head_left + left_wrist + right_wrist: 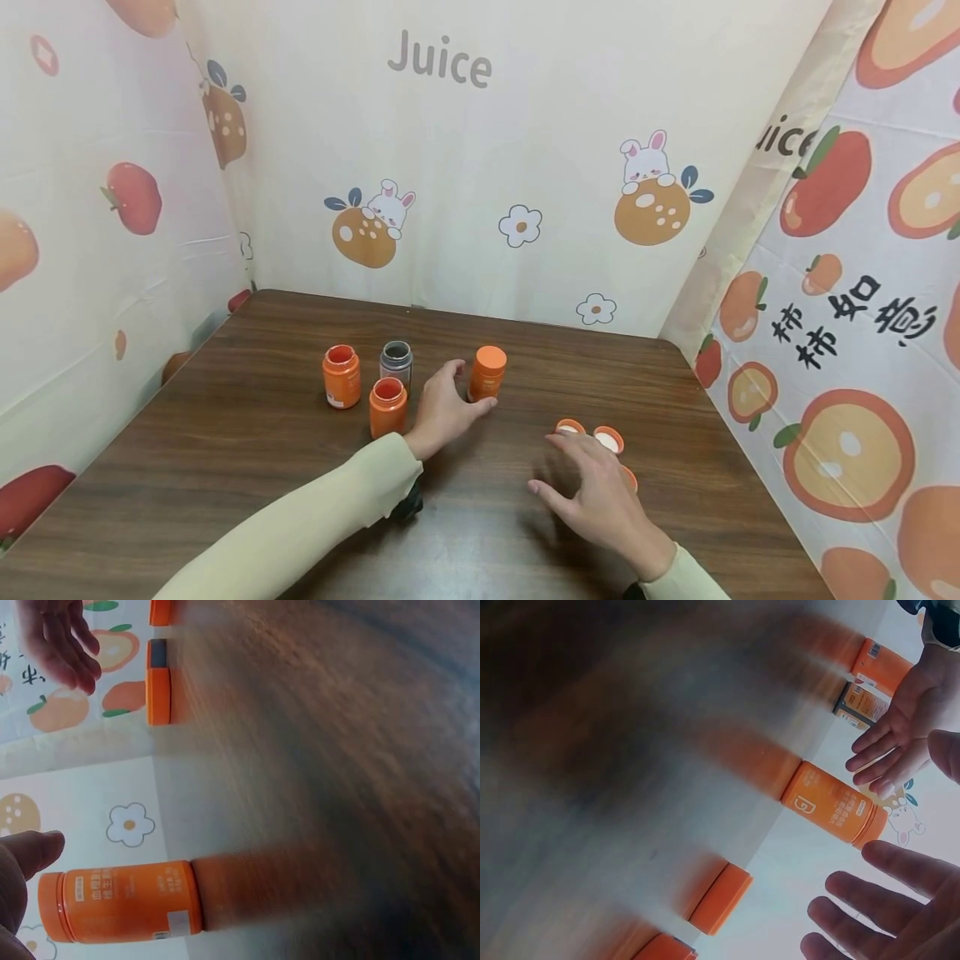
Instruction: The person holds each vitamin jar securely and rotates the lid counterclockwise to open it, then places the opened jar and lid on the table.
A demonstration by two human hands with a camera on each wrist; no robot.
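Observation:
A capped orange bottle (487,375) stands upright on the table. My left hand (444,410) is just left of it, thumb and fingers spread around its near side; in the right wrist view a gap shows between that hand (904,735) and the bottle (829,804). Over the loose orange caps at the right hovers my right hand (600,500), fingers extended and holding nothing. Two caps lie with white insides up, one (570,426) partly behind the fingertips and another (609,438) beside it. A third cap (632,477) is mostly hidden by the hand.
Left of my left hand stand three uncapped bottles: an orange one (342,379), a dark grey one (396,363) and a nearer orange one (388,410) close to the left wrist. The brown wooden table (247,467) backs onto a printed curtain (465,167).

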